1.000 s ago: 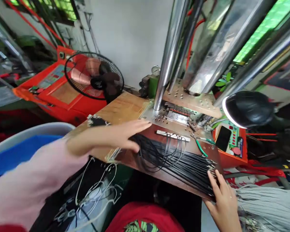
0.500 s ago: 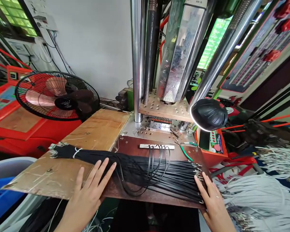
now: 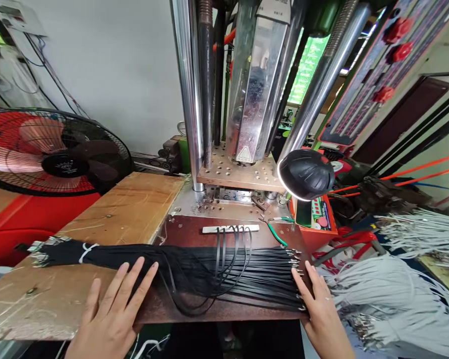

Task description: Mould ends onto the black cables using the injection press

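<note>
Many flat black cords [image 3: 187, 260] lie bundled across a brown board [image 3: 183, 229], left hand [image 3: 114, 306] splayed at their near edge, right hand [image 3: 320, 305] likewise at their silver metal tips [image 3: 294, 258]. We judge them limp, best gripped by the white tie [image 3: 85, 253].

1. Deep black all along the cords [image 3: 134, 253], with silvery glints at the metal ends [image 3: 294, 259] and a crisp white tie [image 3: 85, 253]!
2. Dark reddish brown on the worktop [image 3: 181, 232], up against the tan, paler-streaked board [image 3: 134, 202].
3. White for the slim bar [image 3: 230, 229]; bright green on the pliers' handles [image 3: 277, 234].
4. The press plate [image 3: 235, 174] goes coppery, dotted with dark holes.
5. A black lamp [image 3: 307, 174], rimmed in glowing white!
6. Vivid red knobs [image 3: 397, 31] flash over there.
7. Whitish grey floods the heaped cords [image 3: 392, 294].
8. Black cage, pinkish blades: that's the fan [image 3: 65, 164].
</note>
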`<move>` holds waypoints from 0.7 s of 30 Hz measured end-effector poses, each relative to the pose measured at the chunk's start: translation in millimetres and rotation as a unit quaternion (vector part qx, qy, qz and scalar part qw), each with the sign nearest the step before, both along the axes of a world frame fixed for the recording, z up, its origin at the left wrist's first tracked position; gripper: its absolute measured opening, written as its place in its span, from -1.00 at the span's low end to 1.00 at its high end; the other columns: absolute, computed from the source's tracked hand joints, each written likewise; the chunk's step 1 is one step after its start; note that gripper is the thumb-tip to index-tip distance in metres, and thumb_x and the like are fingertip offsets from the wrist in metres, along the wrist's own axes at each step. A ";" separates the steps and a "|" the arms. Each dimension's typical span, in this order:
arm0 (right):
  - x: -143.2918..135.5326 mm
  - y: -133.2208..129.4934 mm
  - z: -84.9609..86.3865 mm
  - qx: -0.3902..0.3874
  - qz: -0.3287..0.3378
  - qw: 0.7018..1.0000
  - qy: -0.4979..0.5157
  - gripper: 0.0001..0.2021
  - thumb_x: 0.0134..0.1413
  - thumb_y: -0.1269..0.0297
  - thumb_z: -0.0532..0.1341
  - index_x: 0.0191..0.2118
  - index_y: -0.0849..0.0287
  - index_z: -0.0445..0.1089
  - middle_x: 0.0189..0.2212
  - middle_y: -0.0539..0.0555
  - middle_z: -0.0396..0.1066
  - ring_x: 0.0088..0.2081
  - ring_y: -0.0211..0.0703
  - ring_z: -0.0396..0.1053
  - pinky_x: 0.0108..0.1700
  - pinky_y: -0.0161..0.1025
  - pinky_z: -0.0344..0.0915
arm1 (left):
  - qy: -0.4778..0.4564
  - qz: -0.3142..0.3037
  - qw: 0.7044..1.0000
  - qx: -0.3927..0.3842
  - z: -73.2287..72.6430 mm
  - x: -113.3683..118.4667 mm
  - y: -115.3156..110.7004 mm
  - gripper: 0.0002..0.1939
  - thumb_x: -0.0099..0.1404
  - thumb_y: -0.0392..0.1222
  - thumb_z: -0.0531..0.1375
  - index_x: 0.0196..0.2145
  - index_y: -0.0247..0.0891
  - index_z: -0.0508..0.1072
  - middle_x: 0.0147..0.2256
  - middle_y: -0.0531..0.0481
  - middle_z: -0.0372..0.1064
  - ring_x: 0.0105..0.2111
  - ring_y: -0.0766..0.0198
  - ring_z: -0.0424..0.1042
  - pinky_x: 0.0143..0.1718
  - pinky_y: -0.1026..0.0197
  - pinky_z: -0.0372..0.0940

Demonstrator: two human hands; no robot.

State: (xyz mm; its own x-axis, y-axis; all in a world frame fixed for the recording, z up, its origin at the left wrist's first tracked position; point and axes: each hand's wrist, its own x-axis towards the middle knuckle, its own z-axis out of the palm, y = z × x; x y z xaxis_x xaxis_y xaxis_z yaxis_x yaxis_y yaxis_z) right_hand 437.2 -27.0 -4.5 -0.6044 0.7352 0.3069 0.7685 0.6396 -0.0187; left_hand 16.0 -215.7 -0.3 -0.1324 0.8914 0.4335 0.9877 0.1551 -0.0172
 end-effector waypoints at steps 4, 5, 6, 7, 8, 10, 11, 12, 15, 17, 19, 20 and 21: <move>-1.0 -1.8 0.0 -0.006 -0.007 1.000 -0.001 0.03 -0.11 0.77 -0.01 0.44 -0.16 -0.25 0.45 0.09 -0.35 0.41 0.16 -0.15 0.34 0.22 0.06 | -0.002 -0.009 1.000 0.001 -0.8 -1.5 0.6 0.04 0.04 -0.27 0.14 0.42 0.02 -0.22 0.44 -0.01 -0.37 0.39 -0.21 -0.16 0.36 -0.30 -0.39; -0.9 -1.6 -0.3 -0.005 -0.008 1.000 0.001 0.03 -0.12 0.77 -0.01 0.44 -0.16 -0.25 0.45 0.09 -0.35 0.41 0.16 -0.15 0.35 0.22 0.05 | -0.002 -0.009 1.000 0.002 -1.1 -1.6 0.7 0.04 0.04 -0.26 0.14 0.42 0.02 -0.22 0.44 -0.01 -0.36 0.39 -0.21 -0.16 0.36 -0.31 -0.38; -0.7 -1.3 -0.7 -0.004 -0.008 1.000 0.002 0.03 -0.12 0.77 -0.01 0.44 -0.16 -0.25 0.45 0.09 -0.35 0.41 0.16 -0.15 0.35 0.22 0.05 | -0.002 -0.008 1.000 0.004 -1.4 -1.5 0.8 0.04 0.04 -0.26 0.13 0.42 0.02 -0.22 0.44 -0.01 -0.36 0.39 -0.21 -0.16 0.36 -0.31 -0.38; -0.3 -1.0 -1.2 -0.003 -0.007 1.000 0.003 0.04 -0.13 0.77 -0.01 0.44 -0.16 -0.25 0.45 0.08 -0.35 0.41 0.17 -0.15 0.35 0.22 0.05 | -0.003 -0.008 1.000 0.005 -1.7 -1.1 0.9 0.04 0.03 -0.26 0.13 0.42 0.02 -0.22 0.44 -0.02 -0.35 0.39 -0.21 -0.15 0.36 -0.31 -0.37; 0.0 -0.6 -1.7 -0.001 -0.005 1.000 0.004 0.04 -0.13 0.77 -0.01 0.44 -0.16 -0.25 0.45 0.08 -0.35 0.41 0.17 -0.15 0.35 0.22 0.04 | -0.004 -0.006 1.000 0.007 -1.8 -0.5 1.2 0.04 0.03 -0.26 0.13 0.42 0.02 -0.21 0.44 -0.02 -0.34 0.38 -0.21 -0.15 0.36 -0.31 -0.37; 0.6 0.1 -2.6 0.002 -0.001 1.000 0.007 0.04 -0.13 0.77 -0.01 0.44 -0.16 -0.26 0.45 0.09 -0.34 0.41 0.17 -0.15 0.34 0.23 0.05 | -0.009 0.000 1.000 0.015 -1.4 1.5 2.0 0.05 0.02 -0.28 0.11 0.42 0.03 -0.21 0.44 -0.01 -0.32 0.38 -0.20 -0.13 0.36 -0.31 -0.34; 0.6 0.3 -3.1 0.002 -0.001 1.000 0.008 0.04 -0.12 0.78 -0.02 0.44 -0.17 -0.26 0.45 0.10 -0.34 0.41 0.17 -0.14 0.34 0.23 0.05 | -0.011 0.004 1.000 0.021 -1.1 2.7 2.7 0.05 0.01 -0.29 0.11 0.42 0.04 -0.22 0.44 0.00 -0.31 0.38 -0.19 -0.12 0.36 -0.31 -0.33; 0.3 0.5 -3.7 0.003 0.001 1.000 0.010 0.04 -0.11 0.78 -0.02 0.44 -0.17 -0.27 0.45 0.10 -0.34 0.41 0.17 -0.14 0.34 0.24 0.06 | -0.013 0.006 1.000 0.028 -0.7 3.9 3.7 0.06 0.00 -0.30 0.10 0.42 0.05 -0.22 0.44 0.02 -0.30 0.38 -0.18 -0.11 0.36 -0.31 -0.31; -0.7 1.0 -6.2 0.001 0.003 1.000 0.016 0.04 -0.09 0.77 -0.02 0.44 -0.21 -0.30 0.45 0.09 -0.34 0.41 0.17 -0.13 0.34 0.24 0.04 | -0.011 0.009 0.999 0.038 -1.3 6.4 7.2 0.05 0.01 -0.32 0.09 0.42 0.06 -0.22 0.43 0.02 -0.26 0.37 -0.17 -0.08 0.36 -0.31 -0.28; 0.8 2.4 -7.1 -0.008 0.009 1.000 0.022 0.03 -0.08 0.75 0.00 0.44 -0.23 -0.30 0.46 0.06 -0.36 0.41 0.19 -0.13 0.34 0.25 0.04 | -0.007 0.011 0.999 0.036 -3.8 6.2 8.4 0.04 0.04 -0.31 0.11 0.42 0.04 -0.22 0.43 -0.01 -0.23 0.37 -0.17 -0.06 0.36 -0.31 -0.28; 6.3 5.6 -4.4 -0.033 0.023 0.999 0.032 0.00 -0.04 0.67 0.08 0.44 -0.20 -0.28 0.46 0.06 -0.39 0.41 0.25 -0.16 0.32 0.24 0.08 | -0.006 0.009 0.999 0.032 -6.3 3.5 6.0 0.01 0.08 -0.27 0.15 0.42 0.05 -0.21 0.42 -0.03 -0.19 0.36 -0.18 -0.05 0.36 -0.31 -0.28; 10.5 8.1 -0.7 -0.051 0.039 0.997 0.037 -0.03 -0.01 0.58 0.15 0.44 -0.16 -0.26 0.46 0.08 -0.39 0.41 0.28 -0.16 0.31 0.23 0.11 | -0.008 0.004 1.000 0.027 -6.2 0.8 3.2 0.00 0.11 -0.23 0.18 0.42 0.05 -0.20 0.42 -0.04 -0.17 0.36 -0.18 -0.04 0.36 -0.30 -0.25; 15.2 11.2 5.1 -0.072 0.060 0.995 0.040 -0.06 0.02 0.47 0.22 0.45 -0.13 -0.23 0.46 0.09 -0.36 0.40 0.30 -0.15 0.29 0.21 0.14 | -0.012 -0.005 1.000 0.015 -4.4 -2.7 -0.6 -0.01 0.13 -0.17 0.20 0.42 0.04 -0.19 0.41 -0.05 -0.16 0.36 -0.19 -0.04 0.35 -0.29 -0.19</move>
